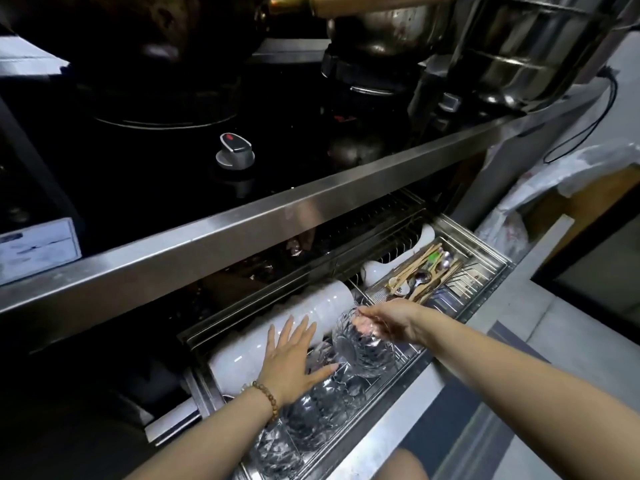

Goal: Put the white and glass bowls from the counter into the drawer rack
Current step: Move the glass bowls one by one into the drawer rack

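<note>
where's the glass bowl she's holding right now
In the head view, the glass bowl is in the right hand, tipped on its side over the open drawer rack, just right of the row of white bowls and the left hand.

A black hob fills the upper part of the view, with a silver knob near its front edge. A steel pot sits on the right burner, and a tall steel steamer stands beside it. Below, spoons and chopsticks lie together in a steel tray. A black cable hangs at right, above a plastic bag.
</note>
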